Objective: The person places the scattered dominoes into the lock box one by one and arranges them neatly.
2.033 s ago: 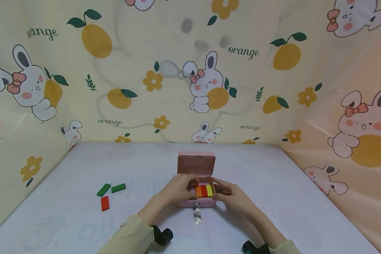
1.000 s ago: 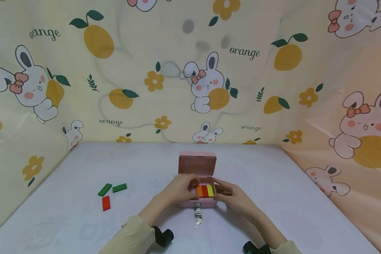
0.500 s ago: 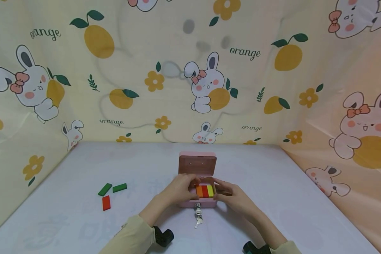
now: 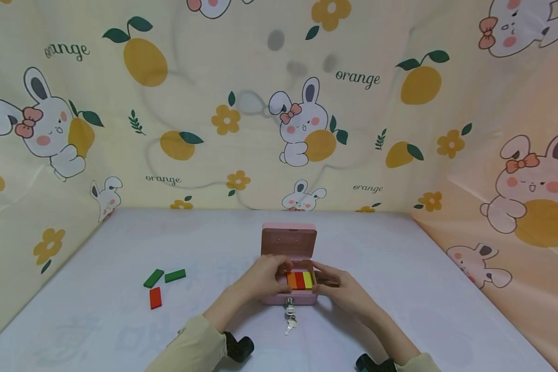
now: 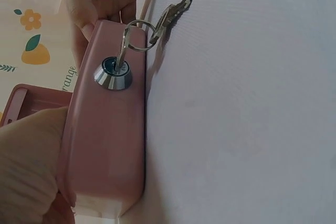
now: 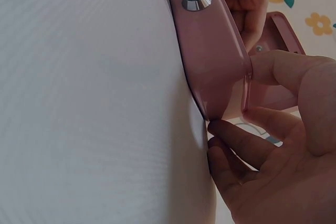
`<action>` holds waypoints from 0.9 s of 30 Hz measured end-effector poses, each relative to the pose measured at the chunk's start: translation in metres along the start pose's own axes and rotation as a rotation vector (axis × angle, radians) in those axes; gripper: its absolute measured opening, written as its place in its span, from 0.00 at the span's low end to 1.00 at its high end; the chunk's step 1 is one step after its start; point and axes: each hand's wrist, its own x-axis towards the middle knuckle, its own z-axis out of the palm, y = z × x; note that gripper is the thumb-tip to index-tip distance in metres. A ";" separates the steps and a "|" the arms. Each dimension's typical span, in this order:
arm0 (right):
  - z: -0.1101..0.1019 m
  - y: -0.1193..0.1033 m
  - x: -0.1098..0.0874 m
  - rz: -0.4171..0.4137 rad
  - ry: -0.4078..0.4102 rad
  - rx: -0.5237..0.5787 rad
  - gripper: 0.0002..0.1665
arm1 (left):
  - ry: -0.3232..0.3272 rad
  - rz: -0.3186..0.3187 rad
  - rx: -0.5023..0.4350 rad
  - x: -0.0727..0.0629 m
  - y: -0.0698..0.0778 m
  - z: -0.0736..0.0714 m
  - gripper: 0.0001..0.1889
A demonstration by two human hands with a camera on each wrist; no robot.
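Note:
A pink metal cash box (image 4: pixel 272 299) stands with its lid (image 4: pixel 288 243) raised, keys (image 5: pixel 170 20) hanging from the lock (image 5: pixel 113 73) at its front. Orange (image 4: pixel 291 280), red (image 4: pixel 299 280) and yellow (image 4: pixel 308 280) blocks lie side by side inside. My left hand (image 4: pixel 264 274) reaches over the left side of the box, fingers curled inward beside the orange block; I cannot tell what those fingertips hold. My right hand (image 4: pixel 341 290) pinches the right side of the box, its thumb (image 6: pixel 270 67) at the rim and its fingers (image 6: pixel 244 142) along the outside.
On the white tabletop (image 4: pixel 97 320), left of the box, lie two green blocks (image 4: pixel 153 278) and a red block (image 4: pixel 155 298). A cloth printed with rabbits and oranges (image 4: pixel 190 103) surrounds the table at the back and sides. Black wrist devices (image 4: pixel 238 347) sit near both cuffs.

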 end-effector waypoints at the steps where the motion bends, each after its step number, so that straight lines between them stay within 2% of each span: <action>1: 0.000 0.000 0.000 -0.001 -0.002 0.001 0.33 | 0.002 0.004 -0.016 0.000 -0.001 0.000 0.21; 8: 0.000 0.001 0.000 0.002 0.002 0.002 0.33 | 0.035 0.033 -0.130 -0.006 -0.004 -0.002 0.18; 16: -0.001 0.000 0.001 0.003 0.004 -0.003 0.34 | 0.091 0.036 -0.230 -0.025 -0.005 -0.010 0.18; 22: -0.001 0.000 0.002 0.016 0.009 -0.033 0.35 | 0.123 0.081 -0.230 -0.036 -0.002 -0.016 0.16; 27: -0.001 0.000 0.003 0.021 0.007 -0.026 0.35 | 0.132 0.080 -0.226 -0.040 -0.002 -0.017 0.16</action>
